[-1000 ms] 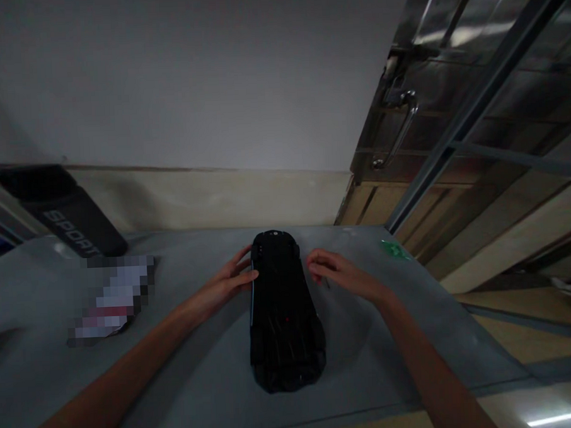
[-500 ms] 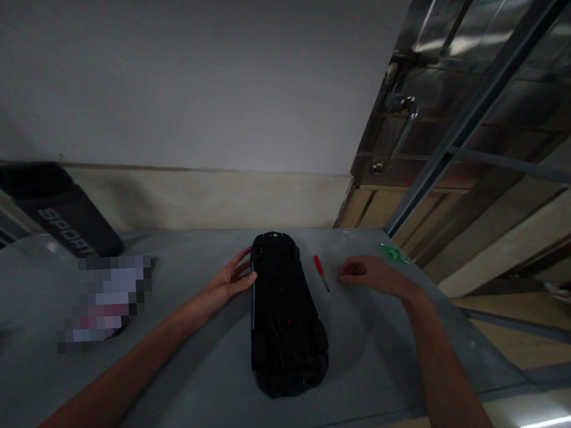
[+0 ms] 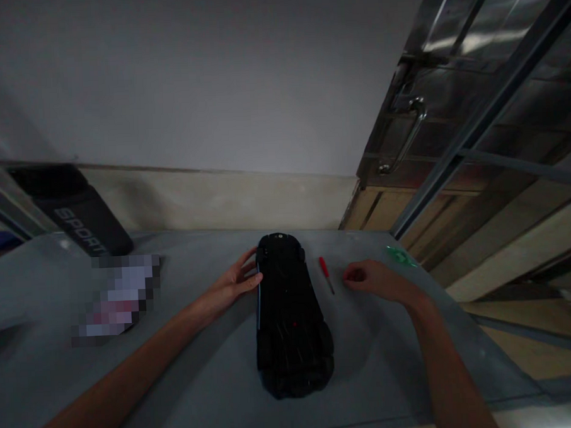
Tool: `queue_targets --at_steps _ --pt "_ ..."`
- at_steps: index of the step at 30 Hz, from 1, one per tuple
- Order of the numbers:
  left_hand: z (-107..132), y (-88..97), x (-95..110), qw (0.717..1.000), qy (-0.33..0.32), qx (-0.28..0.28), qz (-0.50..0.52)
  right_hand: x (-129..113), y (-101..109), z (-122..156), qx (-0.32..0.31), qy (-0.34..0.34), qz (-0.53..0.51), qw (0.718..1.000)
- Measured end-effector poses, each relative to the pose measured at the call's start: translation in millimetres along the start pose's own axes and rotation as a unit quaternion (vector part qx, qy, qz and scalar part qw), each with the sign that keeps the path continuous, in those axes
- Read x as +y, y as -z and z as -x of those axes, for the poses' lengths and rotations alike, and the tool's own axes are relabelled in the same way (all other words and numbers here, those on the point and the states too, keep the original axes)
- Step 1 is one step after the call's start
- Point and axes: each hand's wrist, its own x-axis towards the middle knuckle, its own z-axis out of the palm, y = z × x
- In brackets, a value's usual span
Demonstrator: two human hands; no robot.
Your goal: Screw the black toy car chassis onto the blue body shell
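Note:
A black toy car [image 3: 289, 302] lies upside down on the grey table, its underside and wheels facing up. My left hand [image 3: 238, 280] grips its left side, the thumb at the edge of the underside and the fingers along the side. Right of the car lies a small screwdriver [image 3: 324, 268] with a red handle, its tip towards me. My right hand [image 3: 371, 279] is beside the screwdriver, apart from it, with fingers curled and thumb and forefinger pinched together. Whatever may be between those fingertips is too small to see.
A black box or bottle marked SPORT [image 3: 84, 216] stands at the back left. In front of it lies a blurred-out flat item [image 3: 123, 297]. A crumpled green wrapper [image 3: 401, 256] is near the table's right edge. Behind is a wall; a metal post [image 3: 471, 130] rises at right.
The whole view has shifted slightly, so things appear a little further right. Both hands keep nearly the same places about the car and screwdriver.

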Motion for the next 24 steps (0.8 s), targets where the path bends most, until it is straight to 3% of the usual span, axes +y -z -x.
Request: queue_targets --at_steps 6,12,19,24 --pt "1.3 -0.9 -1.0 0.999 -0.011 -0.003 0.037 -22.1 0.2 7.2 0.020 0.028 -0.042 0.999" --pt "-0.2 -1.3 -2.7 0.998 -0.016 0.001 0.062 -58.8 -6.7 13.9 0.027 0.094 -0.160 0.982" --pt "-0.8 -4.0 0.1 0.997 -0.032 0.002 0.067 -87.3 -30.5 4.9 0.001 0.098 -0.197 0.976" --pt "-0.6 -5.4 2.1 0.996 -0.042 0.000 0.074 -115.1 -55.1 -10.4 -0.039 0.145 -0.171 0.974"
